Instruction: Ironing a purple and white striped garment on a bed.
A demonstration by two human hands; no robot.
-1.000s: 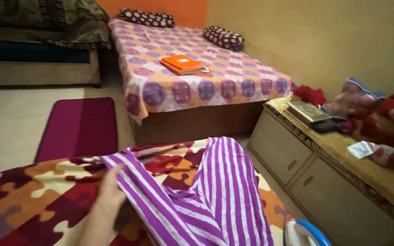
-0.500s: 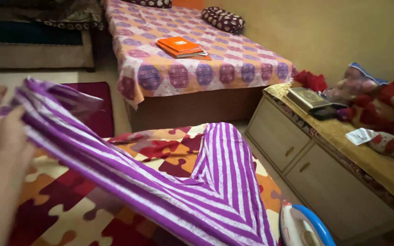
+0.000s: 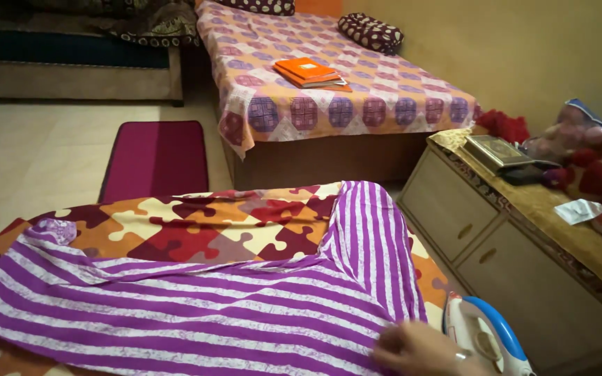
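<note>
A purple-and-white striped garment (image 3: pixel 196 313) lies spread flat across the puzzle-patterned surface (image 3: pixel 196 223). The right hand (image 3: pixel 419 351) rests on its lower edge — fingers curled, grip unclear — just beside a blue-and-white iron (image 3: pixel 485 338). The left hand is out of view.

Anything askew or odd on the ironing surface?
Mostly tidy. The purple striped garment lies spread on the puzzle-print cover, but its left end is bunched and folded over, and creases run across the middle. The iron sits at the surface's right edge, beside the right hand.
</note>
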